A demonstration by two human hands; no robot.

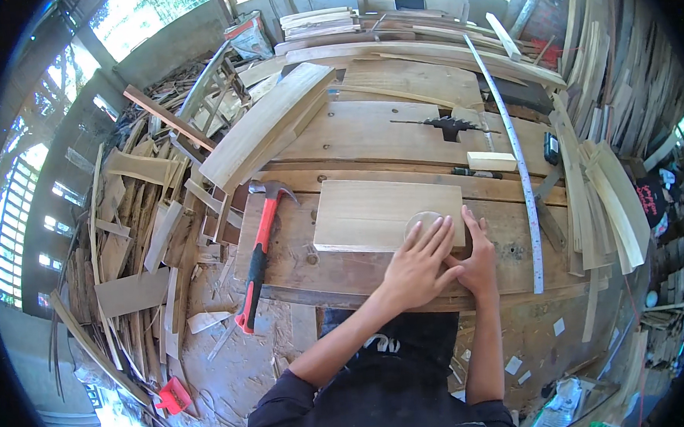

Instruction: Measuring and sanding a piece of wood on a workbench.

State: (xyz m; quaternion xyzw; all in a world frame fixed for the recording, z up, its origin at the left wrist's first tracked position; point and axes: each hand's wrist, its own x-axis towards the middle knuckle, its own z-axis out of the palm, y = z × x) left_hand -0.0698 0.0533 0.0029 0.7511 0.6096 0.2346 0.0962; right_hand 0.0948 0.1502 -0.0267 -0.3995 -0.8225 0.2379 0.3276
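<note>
A thick, pale wooden board (365, 212) lies flat on the workbench in front of me. My left hand (420, 262) rests palm down near its right end, fingers stretched out over a thin, pale round disc (415, 227). The disc is partly covered by the fingers, and I cannot tell its material. Against the board's near right corner, my right hand (477, 259) grips the end, with its fingers along the right edge. The two hands touch or overlap at the thumbs. A claw hammer (260, 237) with a red and black handle lies left of the board.
The wooden workbench (284, 282) also bears a long metal ruler (513, 150) on the right, a small wood block (492, 161), a dark pen-like tool (477, 173) and a black toothed blade (453, 126). A thick plank (275, 124) slants up at the left. Scrap wood piles flank both sides.
</note>
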